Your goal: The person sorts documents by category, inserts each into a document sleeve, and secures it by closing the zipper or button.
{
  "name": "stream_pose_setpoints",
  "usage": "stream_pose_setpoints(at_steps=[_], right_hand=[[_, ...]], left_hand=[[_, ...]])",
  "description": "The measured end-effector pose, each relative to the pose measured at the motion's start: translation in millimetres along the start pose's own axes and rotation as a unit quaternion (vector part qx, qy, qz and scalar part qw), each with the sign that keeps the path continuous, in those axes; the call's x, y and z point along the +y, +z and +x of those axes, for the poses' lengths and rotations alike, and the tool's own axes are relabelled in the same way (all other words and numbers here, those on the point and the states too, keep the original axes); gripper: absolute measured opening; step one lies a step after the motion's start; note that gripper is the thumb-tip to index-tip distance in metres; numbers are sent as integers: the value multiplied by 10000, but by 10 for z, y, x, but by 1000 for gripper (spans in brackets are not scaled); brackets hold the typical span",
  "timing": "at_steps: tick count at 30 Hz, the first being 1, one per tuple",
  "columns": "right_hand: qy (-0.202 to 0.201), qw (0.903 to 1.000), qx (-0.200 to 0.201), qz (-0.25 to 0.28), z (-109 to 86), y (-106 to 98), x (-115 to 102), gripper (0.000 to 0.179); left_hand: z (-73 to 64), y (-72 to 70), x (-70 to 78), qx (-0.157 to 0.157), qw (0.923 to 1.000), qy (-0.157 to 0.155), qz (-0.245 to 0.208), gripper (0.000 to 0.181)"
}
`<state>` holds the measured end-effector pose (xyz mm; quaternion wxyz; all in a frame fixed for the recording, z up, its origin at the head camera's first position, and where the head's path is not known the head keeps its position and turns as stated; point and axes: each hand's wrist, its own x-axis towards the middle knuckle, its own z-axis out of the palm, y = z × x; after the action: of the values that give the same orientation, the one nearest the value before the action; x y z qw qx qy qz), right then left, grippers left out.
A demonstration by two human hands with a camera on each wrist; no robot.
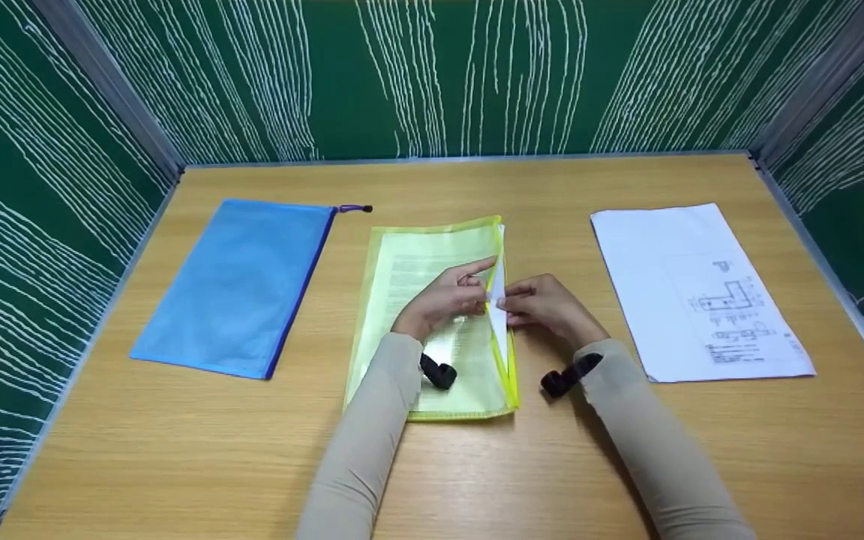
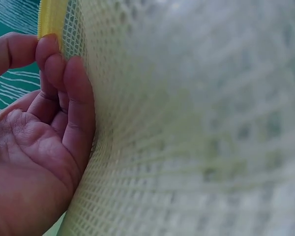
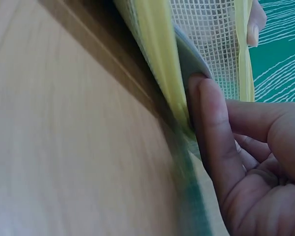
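Observation:
A yellow mesh zipper pouch lies in the middle of the table with printed paper inside. Its right side gapes, and a white strip of the paper shows there. My left hand is over the pouch and pinches the upper zipper edge, index finger stretched out along it. From the right, my right hand reaches into the gap and pinches the paper's edge between thumb and fingers. In the right wrist view the lower yellow zipper edge runs right beside these fingertips.
To the left lies a blue zipper pouch with a dark pull tab. A white stack of paper with a technical drawing lies to the right. Green panels with white lines border the wooden table at the back and sides.

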<state>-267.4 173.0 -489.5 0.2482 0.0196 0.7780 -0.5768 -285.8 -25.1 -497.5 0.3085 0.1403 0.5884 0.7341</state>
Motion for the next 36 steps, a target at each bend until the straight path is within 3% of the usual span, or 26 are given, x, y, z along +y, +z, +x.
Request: stream_pose_setpoints(at_steps=[7,15,28,36], right_hand=[[55,9998,33,-214,61,63,-26,38],[206,9996,-9,-170,90,89,-23,38],[243,9987,-91,430,169,173,-124,36],[95,9961,-134,862,190,80,-123,34]], left_hand=[[1,29,2,-208,9998,-56,27,72],[1,-15,-27,-23,10000,-90,22,70],[-54,-195,52,124,9989,-232,389,66],[-79,-213,41,281,9966,-415,656,66]])
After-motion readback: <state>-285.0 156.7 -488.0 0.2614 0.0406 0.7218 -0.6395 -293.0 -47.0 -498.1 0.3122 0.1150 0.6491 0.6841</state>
